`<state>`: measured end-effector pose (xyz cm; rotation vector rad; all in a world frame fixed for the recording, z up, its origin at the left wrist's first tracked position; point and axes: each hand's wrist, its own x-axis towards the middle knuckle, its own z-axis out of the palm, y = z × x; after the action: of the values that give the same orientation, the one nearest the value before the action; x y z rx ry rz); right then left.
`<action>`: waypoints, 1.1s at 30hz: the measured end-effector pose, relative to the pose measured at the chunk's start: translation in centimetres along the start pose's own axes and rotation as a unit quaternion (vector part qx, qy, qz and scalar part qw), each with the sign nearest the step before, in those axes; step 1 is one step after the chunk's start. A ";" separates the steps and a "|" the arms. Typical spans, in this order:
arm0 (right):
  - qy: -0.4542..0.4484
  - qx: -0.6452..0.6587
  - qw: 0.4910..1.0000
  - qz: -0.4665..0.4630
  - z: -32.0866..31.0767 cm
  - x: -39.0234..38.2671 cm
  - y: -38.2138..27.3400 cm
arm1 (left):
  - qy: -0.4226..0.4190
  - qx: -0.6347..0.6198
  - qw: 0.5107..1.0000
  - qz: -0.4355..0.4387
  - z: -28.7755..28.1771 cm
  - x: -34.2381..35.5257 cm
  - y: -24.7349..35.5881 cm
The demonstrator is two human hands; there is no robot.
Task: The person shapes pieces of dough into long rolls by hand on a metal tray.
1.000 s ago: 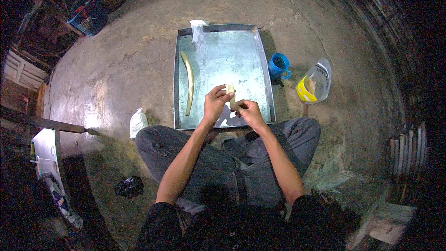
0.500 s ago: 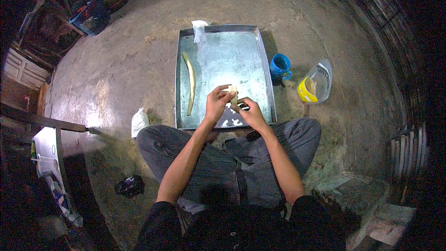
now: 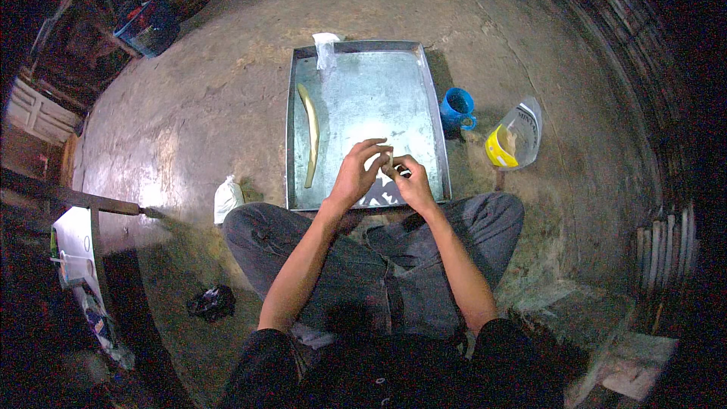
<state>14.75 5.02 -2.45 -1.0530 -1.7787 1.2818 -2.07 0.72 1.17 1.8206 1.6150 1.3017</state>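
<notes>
both hands pinch small pale lump, mostly hidden, over metal tray.

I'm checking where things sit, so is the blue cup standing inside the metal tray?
No, the blue cup stands on the bare floor just outside the right rim of the metal tray, not inside it.

Silver-grey metal tray, dull sheen. Pale yellow dough strip on it. Bright blue mug. Clear plastic bag w/ yellow contents. Small white bag. Grey-blue trousers. Black crumpled bag. Brown-grey mottled floor.
</notes>
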 end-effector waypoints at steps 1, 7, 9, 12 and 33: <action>0.008 -0.008 1.000 -0.022 -0.2 0.0 0.2 | -0.022 -0.003 1.000 0.004 -0.1 0.0 0.0; -0.010 0.008 1.000 0.002 -0.9 0.1 0.5 | -0.098 -0.040 0.990 -0.090 -0.4 0.1 0.9; -0.037 0.045 0.997 0.050 -0.9 -0.1 -0.6 | -0.112 -0.075 0.983 -0.127 -0.5 0.1 0.6; -0.036 0.106 0.988 0.108 -0.7 -0.3 -2.0 | -0.090 -0.137 0.977 -0.136 -0.3 -0.1 0.4; 0.001 0.205 0.975 0.081 -0.4 0.2 -1.1 | -0.041 -0.375 0.881 -0.285 1.2 -0.3 -0.7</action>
<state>14.81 5.11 -1.23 -0.9707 -1.3628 1.6579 -1.46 0.98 -0.06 0.8349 1.1975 1.2777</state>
